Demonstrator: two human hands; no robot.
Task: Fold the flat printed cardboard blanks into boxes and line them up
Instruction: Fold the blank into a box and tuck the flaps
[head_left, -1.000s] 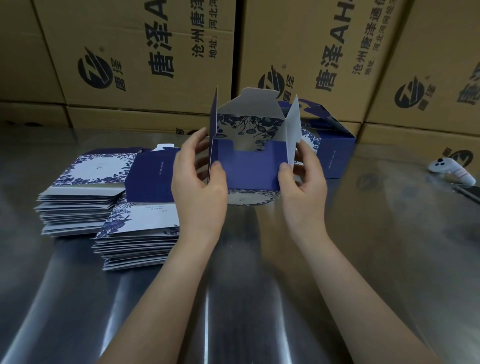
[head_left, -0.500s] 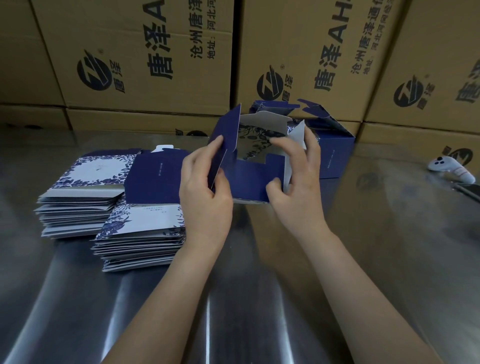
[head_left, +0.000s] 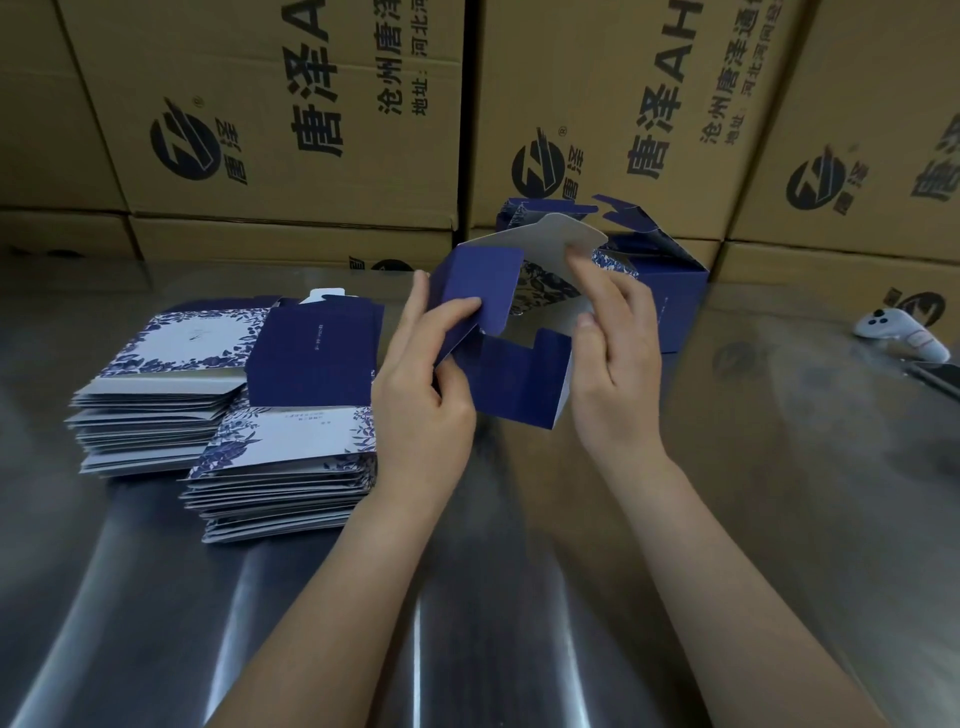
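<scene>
Change first: a second ago the half-folded box (head_left: 519, 384) stood with its side flaps upright. Now the left flap (head_left: 483, 280) is bent inward over the opening and the white back flap (head_left: 545, 244) tips forward. We judge the end closure is underway but not tucked, so this box can't join the line yet.

The left hand (head_left: 421, 384) pinches the left flap, thumb on its blue face and fingers behind it. The right hand (head_left: 618, 358) clasps the box's right side, thumb at the right wall, forefinger pressing the white back flap. The right side flap is hidden under that hand; we can't tell if it's folded in.

The box sits between both hands over the steel table (head_left: 779, 467), its blue front wall toward us. One finished box (head_left: 675, 306) stands just behind it. The stacks of flat blanks (head_left: 291, 467) lie left of the left hand, neither hand touching them.
</scene>
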